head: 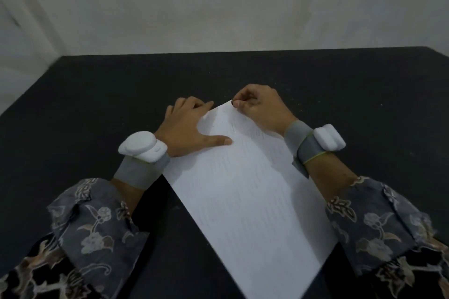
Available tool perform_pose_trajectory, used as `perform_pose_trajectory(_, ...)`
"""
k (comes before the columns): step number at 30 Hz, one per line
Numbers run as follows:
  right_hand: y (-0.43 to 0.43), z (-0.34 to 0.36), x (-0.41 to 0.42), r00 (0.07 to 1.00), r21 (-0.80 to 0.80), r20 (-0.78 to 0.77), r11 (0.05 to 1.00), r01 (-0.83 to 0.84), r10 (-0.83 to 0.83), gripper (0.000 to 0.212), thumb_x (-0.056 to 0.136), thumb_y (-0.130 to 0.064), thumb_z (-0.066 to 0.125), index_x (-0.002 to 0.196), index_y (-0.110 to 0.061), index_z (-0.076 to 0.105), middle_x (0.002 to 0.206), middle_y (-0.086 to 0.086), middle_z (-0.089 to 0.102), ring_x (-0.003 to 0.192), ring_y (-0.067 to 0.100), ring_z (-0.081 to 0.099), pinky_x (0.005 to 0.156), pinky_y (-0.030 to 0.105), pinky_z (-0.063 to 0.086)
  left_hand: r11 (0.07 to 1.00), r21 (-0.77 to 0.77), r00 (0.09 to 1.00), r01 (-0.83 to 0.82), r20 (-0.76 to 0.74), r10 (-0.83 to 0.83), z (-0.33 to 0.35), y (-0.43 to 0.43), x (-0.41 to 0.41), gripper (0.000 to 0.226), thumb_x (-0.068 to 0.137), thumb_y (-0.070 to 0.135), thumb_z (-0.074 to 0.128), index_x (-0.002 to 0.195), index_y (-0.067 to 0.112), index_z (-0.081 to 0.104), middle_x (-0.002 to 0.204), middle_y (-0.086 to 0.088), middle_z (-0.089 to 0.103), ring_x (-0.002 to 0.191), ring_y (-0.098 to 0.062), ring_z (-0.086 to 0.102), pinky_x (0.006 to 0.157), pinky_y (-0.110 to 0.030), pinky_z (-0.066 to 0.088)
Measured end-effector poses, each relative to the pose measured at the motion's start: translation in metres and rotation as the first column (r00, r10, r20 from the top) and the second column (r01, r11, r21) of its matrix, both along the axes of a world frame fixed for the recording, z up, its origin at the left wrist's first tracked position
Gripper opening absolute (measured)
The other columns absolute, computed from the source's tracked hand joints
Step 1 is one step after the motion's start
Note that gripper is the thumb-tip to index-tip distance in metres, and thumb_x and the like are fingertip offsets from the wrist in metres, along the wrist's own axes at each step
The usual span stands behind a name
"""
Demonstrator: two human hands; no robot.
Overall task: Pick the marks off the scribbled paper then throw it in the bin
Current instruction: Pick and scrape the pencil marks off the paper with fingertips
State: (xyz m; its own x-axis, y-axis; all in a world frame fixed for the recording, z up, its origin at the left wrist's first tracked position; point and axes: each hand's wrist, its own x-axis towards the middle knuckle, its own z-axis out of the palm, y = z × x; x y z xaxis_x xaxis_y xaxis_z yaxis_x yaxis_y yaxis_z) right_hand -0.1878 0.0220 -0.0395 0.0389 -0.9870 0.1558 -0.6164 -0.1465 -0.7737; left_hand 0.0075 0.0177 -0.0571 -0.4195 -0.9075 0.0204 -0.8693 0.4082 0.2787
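Paper (pixel 243 189) lies slantwise on the black table (pixel 97 94), one far corner pointing away from the person and the near end running off the bottom of the view. It is a white lined sheet; faint grey pencil marks show near the far corner and along the right edge, but they are too blurred to read as words — no letter or label can be made out anywhere.

The left hand (pixel 187 126) lies flat on the sheet's left edge, fingers straight and spread, the thumb stretched out across the paper and the fingertips reaching toward the far corner. It holds nothing; it simply presses the sheet down.

The right hand (pixel 260 109) sits at the far corner with its fingers curled, thumb and forefinger pinched together right at the paper's tip. Something small and dark shows at the pinch — possibly an eraser, though the view is too soft to be sure.

Both wrists carry a grey band with a white plastic device, left (pixel 142 145) and right (pixel 328 138). Patterned floral sleeves (pixel 97 221) cover the forearms. A pale wall (pixel 218 7) stands behind the table.
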Motion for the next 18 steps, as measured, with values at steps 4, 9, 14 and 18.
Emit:
perform_pose_trajectory(4,0.002,-0.006,0.002,0.997,-0.028,0.006,0.997,0.073,-0.073,0.010,0.092,-0.017,0.060,0.100,-0.013,0.064,0.102,0.002,0.064,0.093,0.014,0.060,0.082,0.021,0.048,0.990,-0.096,0.994,-0.105,-0.003,0.105,-0.001,-0.002,0.007,0.108,0.059,0.085,0.039,0.147,0.023,0.035,0.139,-0.001,0.041,0.129,-0.023,0.032,0.107,-0.043,0.022)
perform_pose_trajectory(9,0.004,-0.007,0.000,0.991,-0.082,-0.049,0.989,0.119,-0.123,0.011,0.092,-0.014,0.059,0.101,-0.009,0.063,0.099,0.001,0.061,0.089,0.012,0.057,0.076,0.016,0.043,0.934,-0.294,0.979,-0.204,-0.061,0.195,-0.005,0.000,0.015,0.085,0.078,0.077,0.048,0.137,0.016,0.051,0.132,-0.007,0.051,0.123,-0.027,0.043,0.104,-0.043,0.027)
perform_pose_trajectory(14,0.011,-0.005,-0.010,0.983,-0.087,-0.053,0.981,0.173,-0.178,0.008,0.092,-0.015,0.059,0.099,-0.012,0.062,0.097,0.001,0.061,0.087,0.012,0.057,0.078,0.021,0.044,0.932,-0.219,0.957,-0.288,-0.107,0.270,-0.011,0.006,0.026,0.091,0.071,0.078,0.033,0.137,0.016,0.050,0.137,-0.005,0.049,0.127,-0.026,0.043,0.106,-0.043,0.028)
perform_pose_trajectory(18,0.017,-0.001,-0.011,0.979,-0.106,-0.025,0.975,0.197,-0.200,0.010,0.092,-0.013,0.059,0.102,-0.011,0.062,0.098,0.000,0.059,0.091,0.012,0.055,0.083,0.023,0.046,0.957,-0.168,0.972,-0.235,-0.026,0.234,-0.012,0.013,0.032,0.097,0.069,0.081,0.030,0.140,0.018,0.047,0.148,0.002,0.038,0.137,-0.019,0.029,0.112,-0.041,0.018)
